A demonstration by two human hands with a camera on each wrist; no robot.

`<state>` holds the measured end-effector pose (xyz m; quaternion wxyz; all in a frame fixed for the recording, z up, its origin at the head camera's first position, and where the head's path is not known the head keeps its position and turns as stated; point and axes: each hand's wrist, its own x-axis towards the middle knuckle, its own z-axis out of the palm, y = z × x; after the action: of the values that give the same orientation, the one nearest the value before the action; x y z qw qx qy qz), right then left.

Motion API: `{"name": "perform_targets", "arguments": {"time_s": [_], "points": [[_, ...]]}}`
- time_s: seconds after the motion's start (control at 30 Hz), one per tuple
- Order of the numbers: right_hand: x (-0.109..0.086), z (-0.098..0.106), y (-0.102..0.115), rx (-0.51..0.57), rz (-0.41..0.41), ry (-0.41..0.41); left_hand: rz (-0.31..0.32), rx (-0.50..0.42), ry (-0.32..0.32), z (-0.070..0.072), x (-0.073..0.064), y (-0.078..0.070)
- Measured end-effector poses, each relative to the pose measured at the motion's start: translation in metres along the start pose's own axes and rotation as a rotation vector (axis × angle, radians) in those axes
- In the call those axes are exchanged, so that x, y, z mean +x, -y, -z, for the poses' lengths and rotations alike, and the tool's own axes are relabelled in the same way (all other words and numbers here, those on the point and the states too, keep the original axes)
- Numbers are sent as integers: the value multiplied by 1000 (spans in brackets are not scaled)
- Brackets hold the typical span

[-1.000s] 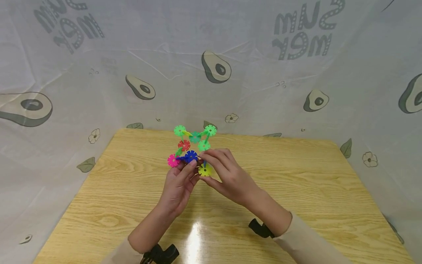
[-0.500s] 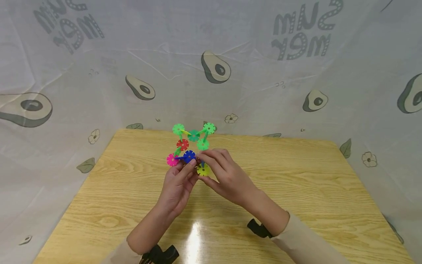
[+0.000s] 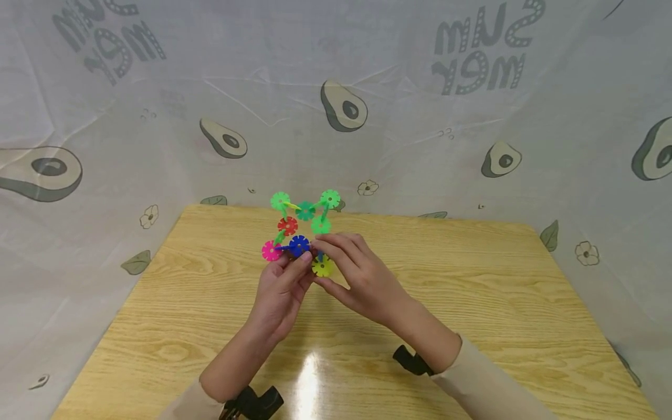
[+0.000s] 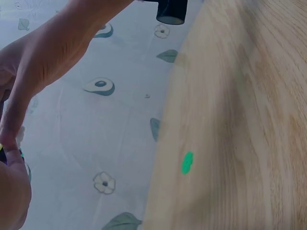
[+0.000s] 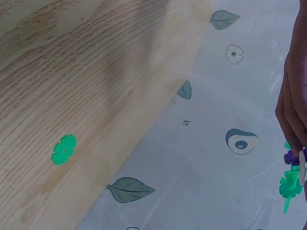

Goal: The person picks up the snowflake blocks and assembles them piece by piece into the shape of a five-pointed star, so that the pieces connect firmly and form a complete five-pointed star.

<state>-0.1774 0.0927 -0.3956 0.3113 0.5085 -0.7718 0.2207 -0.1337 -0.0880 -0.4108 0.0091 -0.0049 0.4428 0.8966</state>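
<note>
A ring of linked, notched plastic discs is held up over the table in the head view. It has a pink disc (image 3: 271,250), a red disc (image 3: 287,226), a blue disc (image 3: 299,245), a yellow disc (image 3: 322,266) and several green ones, such as the far right green disc (image 3: 330,199). My left hand (image 3: 280,294) pinches the ring at its near side, thumb by the blue disc. From the right, my right hand (image 3: 362,280) grips around the yellow disc, thumb below and fingers above. Fingers hide the join between them.
A loose green disc (image 5: 64,149) lies on the wooden table (image 3: 472,291), also visible in the left wrist view. Behind the table hangs a pale curtain (image 3: 409,140) printed with avocados. Black wrist mounts sit at both forearms.
Both hands and the disc ring have shifted slightly up and to the left in the head view. The grips look the same.
</note>
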Motion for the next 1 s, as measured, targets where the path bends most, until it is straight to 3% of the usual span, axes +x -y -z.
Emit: {"name": "perform_targets", "arguments": {"time_s": [0.2, 0.33, 0.43, 0.57, 0.77, 0.87, 1.0], "points": [[-4, 4, -1, 168, -99, -37, -33, 36, -14, 2, 0, -5], [-10, 5, -8, 235, -203, -59, -35, 50, -26, 5, 0, -9], [-18, 3, -17, 261, -299, -30, -31, 52, -36, 6, 1, -10], [-32, 0, -30, 309, -461, 85, -29, 44, -49, 7, 2, -11], [-58, -8, -52, 411, -715, 408, -21, 46, -59, 8, 3, -12], [-72, -15, -60, 394, -770, 535, -22, 46, -55, 8, 2, -13], [-87, -26, -67, 341, -781, 603, -14, 37, -60, 8, 1, -14]]}}
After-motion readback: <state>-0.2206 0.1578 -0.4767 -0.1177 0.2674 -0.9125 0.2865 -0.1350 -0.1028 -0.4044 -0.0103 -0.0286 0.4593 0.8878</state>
